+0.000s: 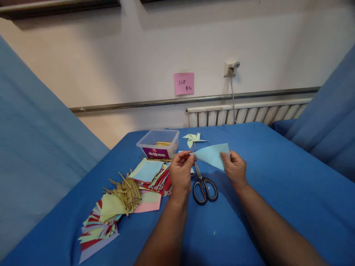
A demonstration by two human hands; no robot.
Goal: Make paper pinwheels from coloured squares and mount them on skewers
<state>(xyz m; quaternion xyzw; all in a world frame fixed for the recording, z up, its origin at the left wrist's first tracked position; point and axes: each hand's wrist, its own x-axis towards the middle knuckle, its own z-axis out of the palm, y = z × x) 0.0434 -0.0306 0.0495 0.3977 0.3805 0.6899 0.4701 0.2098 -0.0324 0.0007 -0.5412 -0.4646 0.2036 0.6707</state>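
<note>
I hold a light blue paper triangle (213, 155) up over the blue table (277, 177), between both hands. My left hand (181, 170) pinches its 9 o'clock tip, thumb and fingers closed on the corner. My right hand (235, 168) grips the 3 o'clock end, thumb on the front face, fingers behind.

As I judge it, the step in hand is folding or creasing this piece. To do it well: keep both pinches light and near the corners, hold the sheet taut so it does not bow, line the edges up before pressing, then run the crease from one end across.

Orientation: the long axis runs roughly 9 to 3, the right end slightly higher. The sharp tip points to 9 o'clock, at my left fingers; the wide end sits at my right.

Scissors (203, 184) lie on the table just below the paper, handles toward me at 6 o'clock. A paper stack (155, 175) and sticks (127, 192) lie at 8 o'clock. A finished pinwheel (193, 139) and a plastic box (159, 143) sit at 11 to 12 o'clock.
</note>
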